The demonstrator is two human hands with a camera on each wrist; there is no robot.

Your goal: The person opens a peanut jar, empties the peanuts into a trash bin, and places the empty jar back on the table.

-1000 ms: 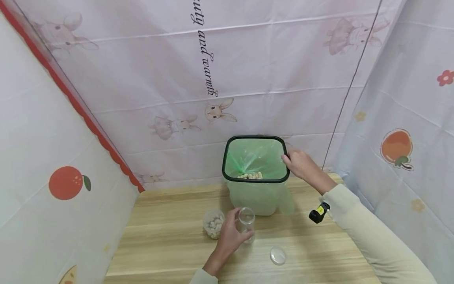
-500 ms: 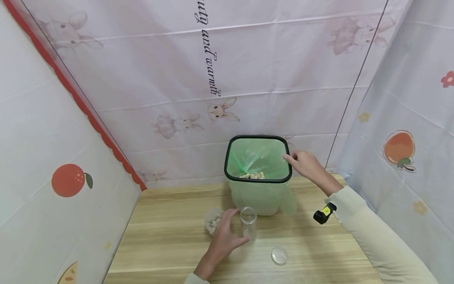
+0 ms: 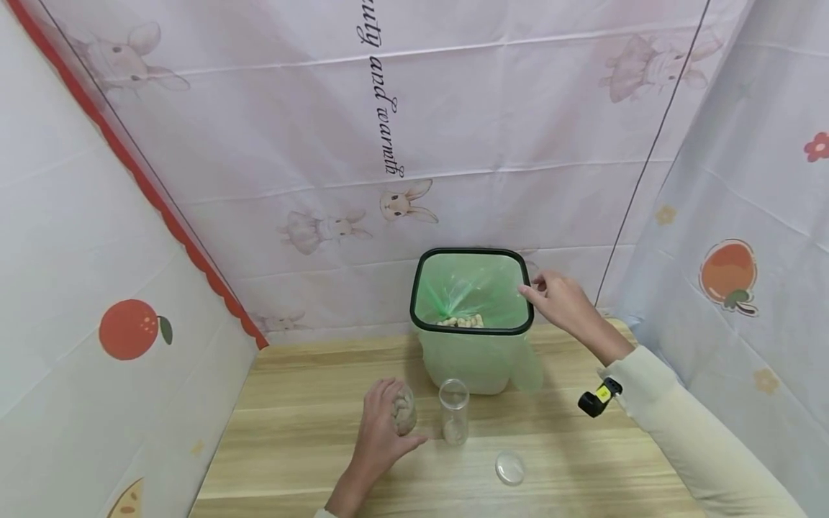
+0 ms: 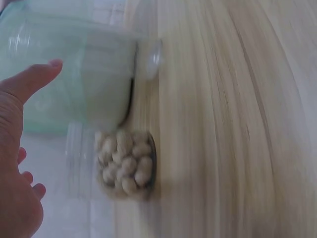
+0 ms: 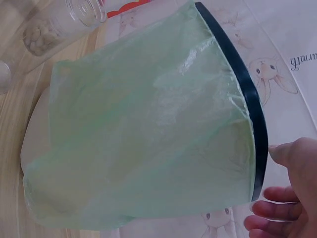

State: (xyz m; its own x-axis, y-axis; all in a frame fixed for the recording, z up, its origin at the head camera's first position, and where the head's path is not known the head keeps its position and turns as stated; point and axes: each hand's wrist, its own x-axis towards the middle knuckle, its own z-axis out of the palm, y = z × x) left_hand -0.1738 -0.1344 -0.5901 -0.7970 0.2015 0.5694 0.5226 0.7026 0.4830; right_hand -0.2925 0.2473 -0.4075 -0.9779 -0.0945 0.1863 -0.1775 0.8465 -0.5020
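Observation:
In the head view, my left hand (image 3: 378, 435) curves beside a clear jar of pale, nut-like pieces (image 3: 404, 411), fingers behind it and thumb held out. The left wrist view, blurred, shows a gap between that hand (image 4: 20, 148) and the jar (image 4: 126, 166). An uncapped, clear, tall jar (image 3: 455, 414) stands to the right, with a round transparent lid (image 3: 509, 467) lying near it. My right hand (image 3: 562, 302) is at the right rim of a bin (image 3: 478, 360) lined with a green bag; its thumb touches the black rim (image 5: 257, 124), fingers loosely bent outside.
Pale pieces (image 3: 463, 321) lie inside the bin. The bin stands at the back of the wooden table (image 3: 291, 432), against a printed cloth wall (image 3: 324, 144). More cloth walls rise at left and right. A black device (image 3: 599, 397) is strapped to the right wrist.
My left hand has left the tall jar and moved left to the jar of pale pieces. The tall jar stays standing. My right hand remains at the bin's rim, its fingers slightly loosened.

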